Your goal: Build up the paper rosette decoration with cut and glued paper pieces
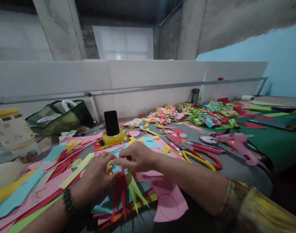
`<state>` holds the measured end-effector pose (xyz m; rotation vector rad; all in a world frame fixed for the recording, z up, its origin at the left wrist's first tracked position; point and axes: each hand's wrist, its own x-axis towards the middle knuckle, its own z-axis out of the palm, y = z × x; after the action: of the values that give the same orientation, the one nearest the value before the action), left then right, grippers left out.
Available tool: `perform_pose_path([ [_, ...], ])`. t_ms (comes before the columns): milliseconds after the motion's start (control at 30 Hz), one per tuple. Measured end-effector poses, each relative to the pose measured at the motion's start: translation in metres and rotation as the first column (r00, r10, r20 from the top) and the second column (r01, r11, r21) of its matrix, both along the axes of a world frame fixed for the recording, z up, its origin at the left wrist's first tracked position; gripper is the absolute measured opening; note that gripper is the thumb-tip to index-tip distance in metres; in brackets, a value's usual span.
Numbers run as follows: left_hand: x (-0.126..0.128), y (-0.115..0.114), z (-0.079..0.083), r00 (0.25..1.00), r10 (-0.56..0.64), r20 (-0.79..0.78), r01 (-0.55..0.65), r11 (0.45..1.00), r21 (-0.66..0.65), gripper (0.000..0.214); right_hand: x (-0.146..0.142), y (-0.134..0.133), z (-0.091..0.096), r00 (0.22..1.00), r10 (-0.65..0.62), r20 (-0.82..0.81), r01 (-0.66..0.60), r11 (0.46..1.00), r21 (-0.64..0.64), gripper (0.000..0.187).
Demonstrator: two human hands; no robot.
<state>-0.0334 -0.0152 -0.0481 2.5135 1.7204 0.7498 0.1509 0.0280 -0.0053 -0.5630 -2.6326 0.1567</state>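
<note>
My left hand, with a green bead bracelet at the wrist, grips the near left side of a small craft piece of felt-like material. It has pointed red tails and pale green tails hanging toward me. Close against it, my right hand is closed with its fingers pinched at the top of the piece. Light blue and yellow bits show between the fingers, but the exact grip is hidden. Beneath lie stacked coloured sheets and a pink sheet with drawn circles.
A phone stands in a yellow tape roll. Scissors with red and yellow handles and a pink glue gun lie to the right. Coloured strips cover the left side. Piles of finished-looking pieces lie behind, near a green bag.
</note>
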Motion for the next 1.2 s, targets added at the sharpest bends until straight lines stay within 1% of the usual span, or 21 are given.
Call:
perform_pose_path([
  [67,-0.004,0.001,0.002,0.994,0.060,0.096,-0.059,0.998,-0.013,0.021,0.000,-0.009,-0.002,0.997,0.065,0.036,-0.068,0.996,0.063,0.039],
  [133,-0.007,0.003,0.004,0.975,0.132,0.177,-0.125,0.991,-0.048,0.032,-0.001,-0.014,-0.005,0.993,0.111,0.048,-0.116,0.986,0.116,0.042],
  [167,-0.008,0.004,0.004,0.969,0.161,0.188,-0.150,0.986,-0.072,0.038,0.000,-0.015,-0.006,0.991,0.126,0.035,-0.129,0.983,0.132,0.042],
  [233,-0.009,0.005,0.003,0.969,0.191,0.160,-0.170,0.976,-0.133,0.051,0.000,-0.011,-0.010,0.989,0.148,0.004,-0.147,0.978,0.150,0.041],
  [333,-0.004,0.008,-0.001,0.979,0.161,0.127,-0.130,0.967,-0.220,0.067,0.000,-0.003,-0.015,0.990,0.139,-0.009,-0.134,0.967,0.215,0.042],
  [400,0.000,0.009,-0.004,0.979,0.144,0.143,-0.108,0.967,-0.231,0.066,0.000,0.004,-0.016,0.994,0.106,-0.022,-0.097,0.961,0.259,0.047],
  [467,0.004,0.009,-0.006,0.981,0.132,0.139,-0.102,0.974,-0.202,0.056,0.002,0.010,-0.015,0.994,0.085,-0.063,-0.066,0.963,0.260,0.049],
  [533,0.005,0.009,-0.007,0.987,0.109,0.118,-0.090,0.983,-0.161,0.050,0.006,0.018,-0.010,0.991,0.058,-0.124,-0.027,0.971,0.238,0.050],
  [600,0.005,0.009,-0.007,0.990,0.100,0.102,-0.086,0.987,-0.137,0.053,0.013,0.027,-0.002,0.984,0.005,-0.178,0.034,0.976,0.214,0.052],
  [667,0.004,0.009,-0.008,0.988,0.118,0.099,-0.103,0.984,-0.145,0.057,0.022,0.038,0.006,0.965,-0.085,-0.248,0.126,0.980,0.156,0.054],
  [733,0.004,0.008,-0.007,0.985,0.138,0.101,-0.118,0.977,-0.180,0.054,0.031,0.050,0.012,0.920,-0.194,-0.341,0.226,0.972,0.058,0.055],
  [833,0.004,0.007,-0.004,0.985,0.130,0.110,-0.106,0.974,-0.200,0.048,0.042,0.069,0.019,0.838,-0.344,-0.423,0.351,0.934,-0.065,0.056],
  [900,0.004,0.007,-0.003,0.985,0.115,0.128,-0.094,0.983,-0.160,0.048,0.046,0.081,0.019,0.821,-0.401,-0.406,0.396,0.913,-0.101,0.056],
  [967,0.003,0.009,-0.003,0.983,0.096,0.156,-0.080,0.991,-0.108,0.048,0.046,0.090,0.016,0.834,-0.423,-0.354,0.402,0.906,-0.135,0.056],
  [1067,-0.002,0.011,-0.006,0.979,0.061,0.196,-0.046,0.996,-0.080,0.053,0.042,0.096,0.009,0.886,-0.404,-0.225,0.366,0.910,-0.194,0.054],
  [1133,-0.005,0.012,-0.007,0.977,0.039,0.210,-0.023,0.997,-0.077,0.059,0.038,0.096,0.003,0.918,-0.370,-0.144,0.334,0.916,-0.223,0.052],
  [1200,-0.007,0.012,-0.008,0.975,0.028,0.222,-0.014,0.998,-0.064,0.064,0.035,0.094,-0.001,0.932,-0.350,-0.095,0.321,0.918,-0.235,0.051],
])
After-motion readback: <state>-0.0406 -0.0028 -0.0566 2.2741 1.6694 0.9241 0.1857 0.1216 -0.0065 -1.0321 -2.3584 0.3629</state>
